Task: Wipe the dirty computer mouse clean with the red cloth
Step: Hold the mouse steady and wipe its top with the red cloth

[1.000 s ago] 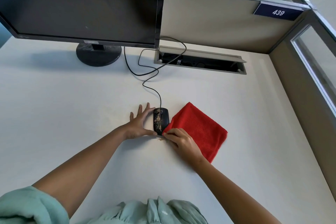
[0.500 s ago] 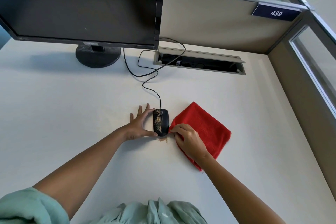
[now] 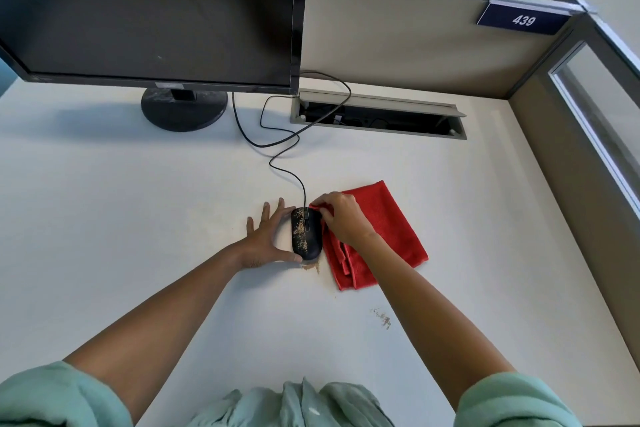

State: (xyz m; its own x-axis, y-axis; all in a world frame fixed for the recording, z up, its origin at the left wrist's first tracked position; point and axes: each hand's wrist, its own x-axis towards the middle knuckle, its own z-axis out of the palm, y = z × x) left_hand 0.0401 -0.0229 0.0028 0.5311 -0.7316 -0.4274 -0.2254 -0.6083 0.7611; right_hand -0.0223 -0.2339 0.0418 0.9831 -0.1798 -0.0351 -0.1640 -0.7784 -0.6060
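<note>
Head view, sole entry.

Mouse (image 3: pixel 307 235): black, tan grime along its left half; mid-desk (image 3: pixel 121 201), cord (image 3: pixel 277 149) running to the back edge.

Left hand (image 3: pixel 265 241): fingers straight against the mouse's left side, thumb at its near end; gripping nothing, apparently bracing it for wiping.

Right hand (image 3: pixel 341 218): fingers curled, pinching a corner of the cloth (image 3: pixel 391 229) at the mouse's far right end, likely starting a stroke.

Cloth: red, folded, touching the mouse's right side.

Crumbs (image 3: pixel 311 266): on desk by the mouse's near end.

Cable tray (image 3: pixel 377 104): open, back edge; holds cables, details unclear.

Monitor (image 3: pixel 149 10): back left.
</note>
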